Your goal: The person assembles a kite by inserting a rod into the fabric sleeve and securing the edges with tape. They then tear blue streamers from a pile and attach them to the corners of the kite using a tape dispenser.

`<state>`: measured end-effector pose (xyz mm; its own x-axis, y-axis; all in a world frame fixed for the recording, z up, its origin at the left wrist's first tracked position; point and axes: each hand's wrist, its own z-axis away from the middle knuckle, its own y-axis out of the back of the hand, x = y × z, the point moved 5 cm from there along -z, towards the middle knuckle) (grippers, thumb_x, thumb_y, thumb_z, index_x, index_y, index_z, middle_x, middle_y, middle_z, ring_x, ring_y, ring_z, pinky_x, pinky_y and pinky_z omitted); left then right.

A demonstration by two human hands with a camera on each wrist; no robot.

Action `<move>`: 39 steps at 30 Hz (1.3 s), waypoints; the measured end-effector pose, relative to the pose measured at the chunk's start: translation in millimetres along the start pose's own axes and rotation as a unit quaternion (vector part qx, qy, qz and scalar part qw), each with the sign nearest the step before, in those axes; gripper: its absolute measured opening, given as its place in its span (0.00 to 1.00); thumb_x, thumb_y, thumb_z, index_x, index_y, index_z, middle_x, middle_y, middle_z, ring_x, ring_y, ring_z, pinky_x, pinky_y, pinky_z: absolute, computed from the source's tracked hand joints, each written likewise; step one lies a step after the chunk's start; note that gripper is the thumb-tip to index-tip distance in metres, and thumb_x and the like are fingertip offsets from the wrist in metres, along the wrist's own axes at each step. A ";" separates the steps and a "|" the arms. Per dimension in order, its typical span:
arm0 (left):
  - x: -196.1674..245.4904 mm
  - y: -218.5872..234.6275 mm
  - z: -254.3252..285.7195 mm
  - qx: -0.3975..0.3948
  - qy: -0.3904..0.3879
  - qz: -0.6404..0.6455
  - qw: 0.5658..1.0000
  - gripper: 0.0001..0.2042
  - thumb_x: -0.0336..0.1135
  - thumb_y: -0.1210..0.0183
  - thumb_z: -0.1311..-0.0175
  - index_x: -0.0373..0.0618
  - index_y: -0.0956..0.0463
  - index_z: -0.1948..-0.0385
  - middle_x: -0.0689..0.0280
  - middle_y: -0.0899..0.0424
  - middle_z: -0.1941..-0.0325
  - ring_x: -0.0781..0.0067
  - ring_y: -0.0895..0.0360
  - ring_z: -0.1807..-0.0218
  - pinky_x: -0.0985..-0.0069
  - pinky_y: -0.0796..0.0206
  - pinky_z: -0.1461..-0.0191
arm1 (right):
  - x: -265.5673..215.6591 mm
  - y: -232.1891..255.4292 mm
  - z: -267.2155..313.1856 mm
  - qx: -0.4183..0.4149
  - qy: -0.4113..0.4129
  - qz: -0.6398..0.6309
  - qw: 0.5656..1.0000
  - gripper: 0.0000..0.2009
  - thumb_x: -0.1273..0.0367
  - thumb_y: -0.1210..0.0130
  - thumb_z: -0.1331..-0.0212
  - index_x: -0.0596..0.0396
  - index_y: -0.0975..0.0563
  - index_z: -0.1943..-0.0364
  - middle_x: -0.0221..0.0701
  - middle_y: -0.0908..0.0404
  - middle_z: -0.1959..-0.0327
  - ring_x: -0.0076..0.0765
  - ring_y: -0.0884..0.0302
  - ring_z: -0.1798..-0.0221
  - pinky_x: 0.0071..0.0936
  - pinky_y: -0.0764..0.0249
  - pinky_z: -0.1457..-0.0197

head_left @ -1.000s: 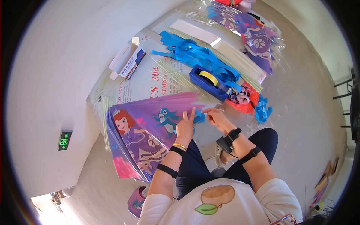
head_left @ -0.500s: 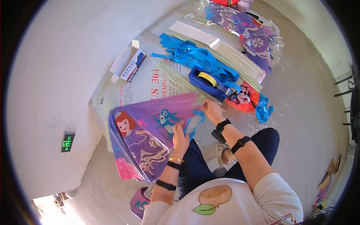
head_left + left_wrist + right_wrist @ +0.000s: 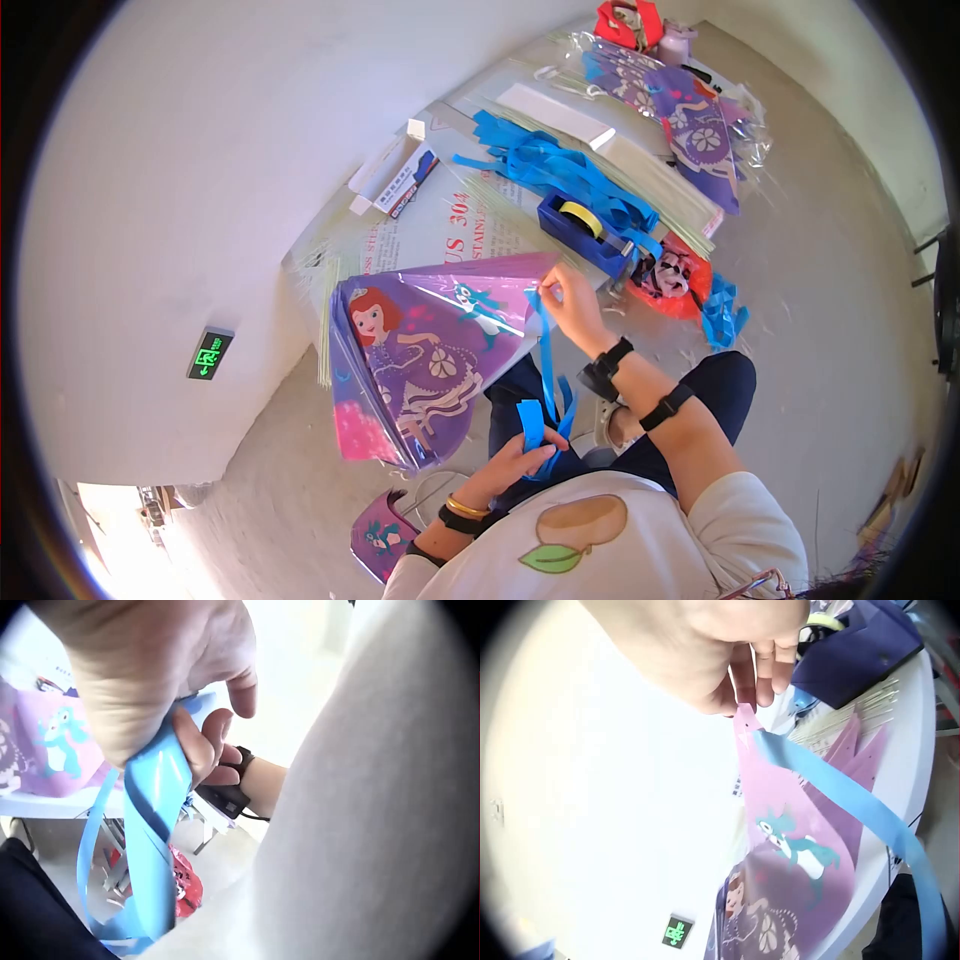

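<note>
Two hands work one blue ribbon tail [image 3: 546, 350]: right hand [image 3: 570, 300] pinches its top at the purple kite's [image 3: 430, 350] tip, apparently attached, left hand [image 3: 520, 462] grips the loose end.

A blue tape dispenser [image 3: 585, 232] sits just beyond the fingertips, loose blue ribbons [image 3: 545, 165] (a tangled heap) behind it.

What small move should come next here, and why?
Probably draw the left hand further down the blue ribbon to pull it straight. The right hand pinches the kite at its tip, where the ribbon's top end sits, while the ribbon's lower part bunches in loops at the left hand.
</note>
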<state>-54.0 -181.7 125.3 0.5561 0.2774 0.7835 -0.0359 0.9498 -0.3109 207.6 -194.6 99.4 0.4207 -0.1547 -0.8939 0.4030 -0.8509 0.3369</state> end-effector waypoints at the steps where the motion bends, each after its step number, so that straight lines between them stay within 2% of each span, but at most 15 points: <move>1: 1.3 0.0 2.2 0.007 -0.015 0.007 1.000 0.15 0.43 0.47 0.31 0.41 0.24 0.52 0.76 0.33 0.76 0.88 0.41 0.77 0.86 0.51 0.73 | -16.0 -2.1 6.5 0.003 0.035 -0.001 0.999 0.05 0.74 0.41 0.47 0.54 0.27 0.71 0.35 0.19 0.68 0.46 0.22 0.61 0.38 0.27 0.60; 4: 12.9 -6.5 11.9 0.002 -0.100 0.101 0.990 0.20 0.47 0.50 0.32 0.39 0.25 0.52 0.71 0.28 0.72 0.86 0.39 0.77 0.86 0.51 0.74 | -63.4 -18.8 46.6 -0.077 0.118 -0.058 0.988 0.05 0.74 0.41 0.47 0.53 0.26 0.68 0.34 0.19 0.68 0.47 0.22 0.61 0.38 0.28 0.58; 5: 13.8 -7.0 16.0 0.004 -0.104 0.101 0.989 0.20 0.47 0.50 0.32 0.39 0.25 0.52 0.71 0.28 0.72 0.86 0.39 0.77 0.86 0.51 0.74 | -74.4 -31.2 68.1 -0.197 0.117 -0.096 0.969 0.05 0.72 0.41 0.45 0.54 0.25 0.66 0.34 0.18 0.66 0.46 0.21 0.59 0.37 0.27 0.57; 6: 16.5 -7.4 19.5 -0.011 -0.120 0.127 0.985 0.21 0.49 0.51 0.33 0.38 0.25 0.52 0.69 0.26 0.70 0.85 0.38 0.77 0.85 0.51 0.75 | -75.0 -48.5 92.7 -0.383 0.009 -0.179 0.906 0.07 0.70 0.40 0.44 0.55 0.23 0.63 0.35 0.17 0.63 0.46 0.19 0.57 0.34 0.26 0.54; 7: 22.9 -10.0 22.1 -0.028 -0.135 0.153 0.979 0.23 0.51 0.53 0.33 0.37 0.26 0.53 0.66 0.25 0.68 0.84 0.37 0.78 0.85 0.50 0.76 | -88.1 -48.5 107.1 -0.471 0.031 -0.170 0.865 0.08 0.69 0.41 0.41 0.56 0.22 0.59 0.36 0.16 0.61 0.41 0.17 0.56 0.32 0.26 0.52; 9: 29.9 -9.3 25.4 0.009 -0.162 0.173 0.971 0.22 0.50 0.55 0.31 0.36 0.26 0.55 0.62 0.22 0.65 0.82 0.37 0.79 0.84 0.50 0.78 | -52.7 -64.1 126.5 -0.450 -0.024 -0.150 0.880 0.08 0.68 0.44 0.37 0.57 0.22 0.58 0.35 0.16 0.61 0.34 0.17 0.56 0.29 0.25 0.52; 10: 26.8 -0.8 24.1 0.071 -0.166 0.160 0.971 0.22 0.50 0.57 0.29 0.36 0.26 0.56 0.61 0.21 0.65 0.82 0.36 0.79 0.84 0.49 0.78 | -46.2 -61.5 129.5 -0.454 -0.021 -0.147 0.878 0.08 0.68 0.44 0.37 0.57 0.22 0.58 0.35 0.16 0.61 0.34 0.17 0.56 0.29 0.25 0.52; 11: 23.4 9.6 22.6 0.132 -0.167 0.146 0.966 0.22 0.50 0.58 0.27 0.37 0.26 0.57 0.59 0.20 0.64 0.81 0.36 0.79 0.84 0.49 0.78 | -35.7 -51.5 124.6 -0.369 -0.070 -0.225 0.899 0.08 0.68 0.45 0.35 0.58 0.22 0.59 0.33 0.16 0.62 0.30 0.19 0.58 0.27 0.25 0.53; 12: 22.0 19.0 17.5 0.123 -0.185 0.139 0.965 0.20 0.48 0.59 0.24 0.38 0.26 0.59 0.58 0.19 0.63 0.80 0.32 0.77 0.85 0.45 0.76 | -27.1 -38.8 120.4 -0.276 -0.117 -0.299 0.906 0.08 0.67 0.47 0.33 0.58 0.22 0.59 0.30 0.17 0.63 0.26 0.20 0.60 0.25 0.25 0.55; 14: 25.1 25.3 6.7 0.151 -0.215 0.139 0.955 0.18 0.46 0.57 0.23 0.39 0.26 0.59 0.59 0.19 0.64 0.79 0.30 0.76 0.84 0.43 0.76 | -21.9 -14.2 119.7 -0.249 -0.161 -0.306 0.905 0.09 0.67 0.47 0.32 0.58 0.22 0.60 0.29 0.18 0.65 0.24 0.22 0.62 0.23 0.26 0.57; 15: 27.8 27.0 1.9 0.178 -0.241 0.137 0.944 0.17 0.45 0.56 0.23 0.39 0.26 0.58 0.59 0.19 0.65 0.79 0.28 0.74 0.84 0.41 0.75 | -22.6 -1.5 119.2 -0.218 -0.207 -0.313 0.901 0.09 0.66 0.48 0.31 0.58 0.22 0.60 0.27 0.19 0.67 0.21 0.24 0.64 0.21 0.27 0.59; 19: 26.9 24.3 -16.8 0.260 -0.242 0.160 0.921 0.13 0.43 0.48 0.26 0.41 0.26 0.56 0.63 0.19 0.66 0.79 0.24 0.71 0.83 0.37 0.71 | -67.4 29.2 128.2 -0.227 -0.195 -0.299 0.906 0.10 0.64 0.48 0.30 0.57 0.23 0.58 0.24 0.21 0.67 0.19 0.25 0.63 0.18 0.30 0.58; 26: 29.3 6.6 -40.4 0.229 -0.246 0.098 0.937 0.09 0.40 0.45 0.28 0.44 0.25 0.58 0.68 0.18 0.69 0.83 0.25 0.75 0.85 0.39 0.75 | -85.7 36.9 117.5 -0.169 -0.199 -0.319 0.911 0.08 0.66 0.42 0.34 0.57 0.23 0.61 0.24 0.21 0.68 0.16 0.28 0.66 0.16 0.32 0.62; 35: 30.6 8.1 -55.9 0.258 -0.216 0.046 0.941 0.11 0.43 0.43 0.29 0.46 0.27 0.57 0.69 0.18 0.66 0.84 0.26 0.75 0.85 0.40 0.74 | -47.6 21.9 113.5 -0.150 -0.281 -0.319 0.893 0.07 0.69 0.42 0.35 0.61 0.22 0.62 0.26 0.20 0.71 0.18 0.29 0.68 0.19 0.31 0.64; 39: 18.9 21.5 -75.4 0.243 -0.218 0.114 0.938 0.12 0.43 0.47 0.26 0.45 0.28 0.54 0.69 0.18 0.66 0.85 0.25 0.75 0.86 0.42 0.77 | -25.7 11.1 108.7 -0.103 -0.279 -0.335 0.894 0.08 0.69 0.43 0.34 0.61 0.22 0.62 0.27 0.20 0.69 0.20 0.24 0.66 0.20 0.28 0.62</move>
<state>18.3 -167.0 92.9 0.0987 0.4133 0.9052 -0.5453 0.7834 -0.2982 112.9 -254.6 94.0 -0.4192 0.0804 -0.9043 0.5784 -0.7441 -0.3343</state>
